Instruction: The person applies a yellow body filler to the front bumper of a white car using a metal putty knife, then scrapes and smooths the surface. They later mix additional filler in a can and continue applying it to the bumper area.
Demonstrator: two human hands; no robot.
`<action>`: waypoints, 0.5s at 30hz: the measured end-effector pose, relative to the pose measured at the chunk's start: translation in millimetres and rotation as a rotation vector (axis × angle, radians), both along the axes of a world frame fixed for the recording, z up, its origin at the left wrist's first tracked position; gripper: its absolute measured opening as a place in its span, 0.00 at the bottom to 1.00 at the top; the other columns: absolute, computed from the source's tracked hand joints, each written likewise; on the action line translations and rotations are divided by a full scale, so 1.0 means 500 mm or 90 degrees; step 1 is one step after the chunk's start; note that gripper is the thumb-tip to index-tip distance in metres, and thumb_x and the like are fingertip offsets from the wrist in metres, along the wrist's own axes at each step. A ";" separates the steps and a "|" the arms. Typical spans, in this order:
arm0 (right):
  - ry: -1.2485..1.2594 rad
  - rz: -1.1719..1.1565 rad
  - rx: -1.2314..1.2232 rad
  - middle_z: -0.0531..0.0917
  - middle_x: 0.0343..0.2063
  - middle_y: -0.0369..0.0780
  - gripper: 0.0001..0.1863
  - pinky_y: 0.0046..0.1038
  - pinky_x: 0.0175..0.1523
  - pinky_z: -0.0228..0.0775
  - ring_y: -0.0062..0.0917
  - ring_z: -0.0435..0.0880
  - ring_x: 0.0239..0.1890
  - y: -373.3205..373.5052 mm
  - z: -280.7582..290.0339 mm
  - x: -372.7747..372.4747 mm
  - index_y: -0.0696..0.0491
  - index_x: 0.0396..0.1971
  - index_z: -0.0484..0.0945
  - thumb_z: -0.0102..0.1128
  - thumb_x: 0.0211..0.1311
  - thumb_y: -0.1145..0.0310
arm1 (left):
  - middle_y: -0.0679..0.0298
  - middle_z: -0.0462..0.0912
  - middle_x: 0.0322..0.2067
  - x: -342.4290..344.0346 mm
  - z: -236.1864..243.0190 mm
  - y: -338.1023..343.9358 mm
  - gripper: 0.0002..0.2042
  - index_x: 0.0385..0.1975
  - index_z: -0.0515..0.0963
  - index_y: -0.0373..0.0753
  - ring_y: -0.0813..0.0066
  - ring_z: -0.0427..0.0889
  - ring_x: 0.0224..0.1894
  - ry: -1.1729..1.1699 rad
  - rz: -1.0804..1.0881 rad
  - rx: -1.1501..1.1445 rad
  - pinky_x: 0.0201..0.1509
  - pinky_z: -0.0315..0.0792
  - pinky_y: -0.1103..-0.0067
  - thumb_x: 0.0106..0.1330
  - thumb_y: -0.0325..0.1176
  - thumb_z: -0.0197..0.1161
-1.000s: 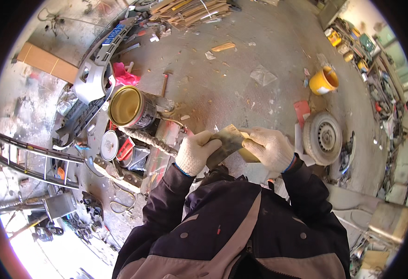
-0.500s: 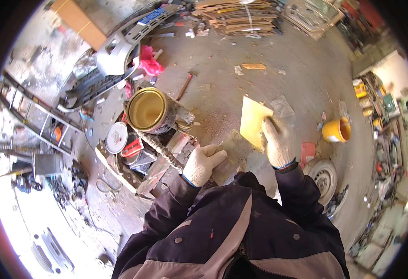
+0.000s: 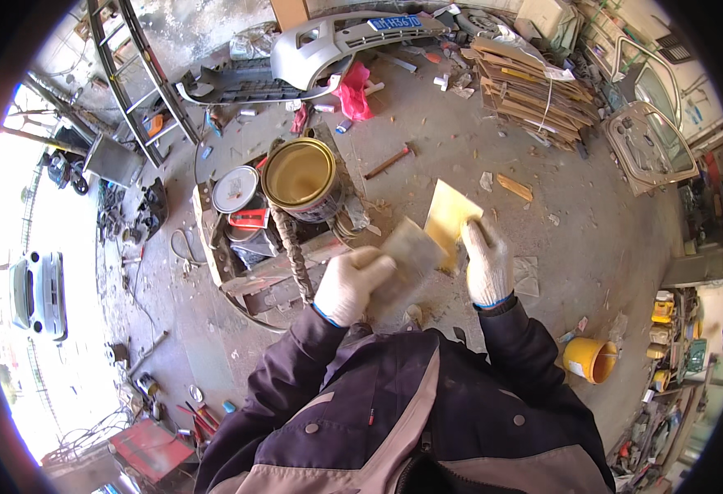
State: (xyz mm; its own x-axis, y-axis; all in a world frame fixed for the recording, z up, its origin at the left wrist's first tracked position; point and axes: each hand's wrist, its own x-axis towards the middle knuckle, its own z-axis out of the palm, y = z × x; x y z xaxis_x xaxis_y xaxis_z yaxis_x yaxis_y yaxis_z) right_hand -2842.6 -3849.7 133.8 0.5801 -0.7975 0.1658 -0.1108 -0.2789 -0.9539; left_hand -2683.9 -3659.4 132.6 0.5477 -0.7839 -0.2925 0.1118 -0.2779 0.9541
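Note:
Both hands wear white knit gloves. My left hand (image 3: 349, 284) grips a greyish, smeared flat plate (image 3: 406, 251), slightly blurred. My right hand (image 3: 487, 262) holds a pale yellow flat plate (image 3: 450, 210) raised at an angle, just right of the grey one. To their upper left, a large open can (image 3: 312, 207) with tan contents sits on a battered cart (image 3: 320, 255), beside a smaller lidded can (image 3: 234, 188), a red tool (image 3: 248, 218) and a rope-wrapped bar (image 3: 291, 251).
A hammer (image 3: 386, 162) lies on the floor. Behind are a silver bumper (image 3: 312, 56), pink plastic (image 3: 353, 92), stacked cardboard (image 3: 526, 95), car doors (image 3: 646, 144) and a ladder (image 3: 139, 90). A yellow bucket (image 3: 588, 358) stands right; a car (image 3: 39, 295) shows outside at left.
The view has swung right, showing car doors. The two plates, close together a second ago, have been turned and the yellow one raised; the grey one has moved up beside it.

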 end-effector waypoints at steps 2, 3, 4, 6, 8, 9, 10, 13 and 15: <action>0.042 0.024 0.219 0.88 0.33 0.36 0.12 0.27 0.42 0.76 0.20 0.84 0.35 -0.020 0.004 -0.017 0.60 0.47 0.87 0.60 0.82 0.67 | 0.71 0.86 0.32 -0.048 -0.024 -0.023 0.14 0.46 0.88 0.29 0.84 0.80 0.35 0.090 -0.029 0.049 0.39 0.76 0.80 0.79 0.37 0.66; 0.047 0.080 0.139 0.89 0.36 0.38 0.12 0.28 0.45 0.77 0.21 0.85 0.38 -0.022 0.000 -0.023 0.60 0.50 0.87 0.60 0.82 0.67 | 0.70 0.86 0.32 -0.057 -0.033 -0.025 0.14 0.45 0.88 0.29 0.84 0.80 0.37 0.107 -0.009 0.105 0.40 0.76 0.80 0.79 0.36 0.67; 0.015 0.145 0.044 0.90 0.39 0.39 0.13 0.29 0.48 0.78 0.22 0.87 0.40 -0.025 -0.005 -0.031 0.60 0.53 0.87 0.61 0.82 0.68 | 0.71 0.85 0.32 -0.061 -0.040 -0.027 0.13 0.44 0.88 0.29 0.85 0.80 0.36 0.121 0.030 0.044 0.40 0.75 0.80 0.79 0.36 0.66; 0.077 0.265 -0.026 0.92 0.49 0.47 0.17 0.30 0.57 0.80 0.27 0.91 0.50 -0.030 -0.016 -0.044 0.59 0.63 0.85 0.62 0.81 0.69 | 0.71 0.84 0.32 -0.053 -0.046 -0.020 0.13 0.43 0.87 0.29 0.85 0.79 0.36 0.143 0.104 -0.024 0.38 0.74 0.80 0.79 0.36 0.66; 0.125 0.346 -0.134 0.91 0.48 0.49 0.16 0.32 0.55 0.81 0.29 0.92 0.50 -0.050 -0.024 -0.050 0.60 0.61 0.86 0.62 0.80 0.70 | 0.73 0.81 0.30 -0.038 -0.049 -0.020 0.12 0.36 0.84 0.31 0.87 0.75 0.33 0.113 0.213 -0.076 0.35 0.71 0.81 0.80 0.34 0.66; 0.093 0.369 -0.157 0.92 0.47 0.50 0.16 0.33 0.54 0.82 0.31 0.92 0.49 -0.058 -0.031 -0.043 0.61 0.59 0.86 0.64 0.79 0.69 | 0.74 0.80 0.29 -0.026 -0.050 -0.020 0.12 0.34 0.83 0.32 0.88 0.74 0.32 0.110 0.255 -0.090 0.34 0.69 0.81 0.79 0.34 0.65; 0.111 0.304 -0.123 0.92 0.44 0.48 0.15 0.31 0.51 0.82 0.28 0.92 0.45 -0.063 -0.032 -0.042 0.60 0.57 0.87 0.64 0.79 0.68 | 0.75 0.78 0.28 -0.024 -0.051 -0.019 0.13 0.31 0.81 0.33 0.88 0.72 0.31 0.095 0.287 -0.136 0.33 0.67 0.82 0.79 0.34 0.65; 0.125 0.057 0.278 0.88 0.30 0.36 0.11 0.22 0.35 0.74 0.15 0.84 0.29 -0.069 -0.023 -0.031 0.57 0.49 0.90 0.66 0.77 0.66 | 0.75 0.66 0.24 -0.031 -0.055 -0.020 0.17 0.26 0.70 0.34 0.87 0.62 0.30 -0.111 0.322 -0.067 0.30 0.60 0.79 0.78 0.33 0.66; 0.022 0.037 0.301 0.85 0.28 0.32 0.10 0.20 0.31 0.68 0.11 0.79 0.26 -0.059 -0.013 -0.017 0.56 0.47 0.90 0.66 0.77 0.66 | 0.72 0.69 0.24 -0.050 -0.056 -0.017 0.13 0.31 0.76 0.32 0.86 0.65 0.31 -0.153 0.332 -0.029 0.33 0.65 0.80 0.78 0.32 0.66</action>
